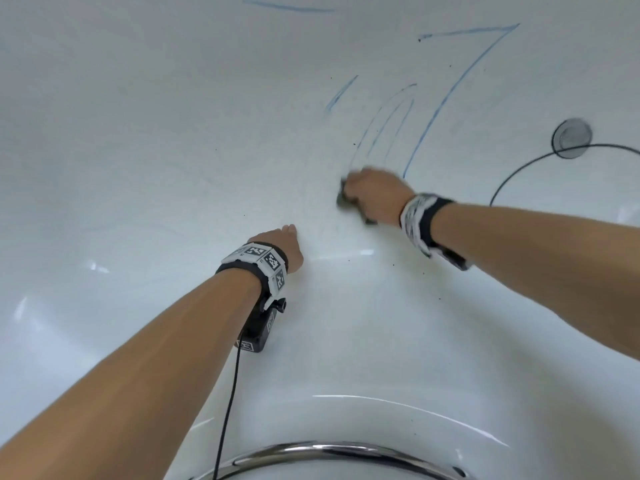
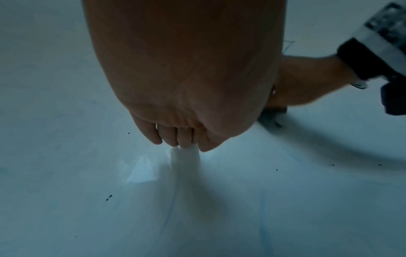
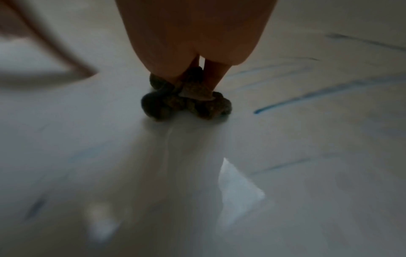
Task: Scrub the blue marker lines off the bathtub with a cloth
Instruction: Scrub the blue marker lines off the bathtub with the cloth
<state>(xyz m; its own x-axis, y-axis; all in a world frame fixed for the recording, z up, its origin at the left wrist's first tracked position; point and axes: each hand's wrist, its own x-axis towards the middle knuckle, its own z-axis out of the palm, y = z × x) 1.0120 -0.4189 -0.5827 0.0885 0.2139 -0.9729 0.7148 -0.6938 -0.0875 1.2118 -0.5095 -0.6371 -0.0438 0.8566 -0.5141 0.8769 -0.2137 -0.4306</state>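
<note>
My right hand (image 1: 372, 194) grips a dark, crumpled cloth (image 1: 343, 199) and presses it on the white bathtub (image 1: 173, 150) wall. In the right wrist view the cloth (image 3: 186, 102) bulges out under my fingers (image 3: 216, 74), blurred. Blue marker lines (image 1: 446, 98) run up from the cloth: a long slanted stroke with an angled top, fainter arcs (image 1: 384, 123) beside it, and a short stroke (image 1: 341, 93) further left. My left hand (image 1: 282, 244) rests flat on the tub, fingers (image 2: 169, 137) straight, touching the surface, holding nothing. It lies to the left of and below the cloth.
A round drain fitting (image 1: 571, 137) sits on the right, with a thin black cable (image 1: 540, 162) curving past it. A chrome rail (image 1: 329, 452) curves along the near rim. Another blue line (image 1: 287, 6) runs at the top. Dark specks dot the tub. A cable (image 1: 230, 403) hangs from my left wrist camera.
</note>
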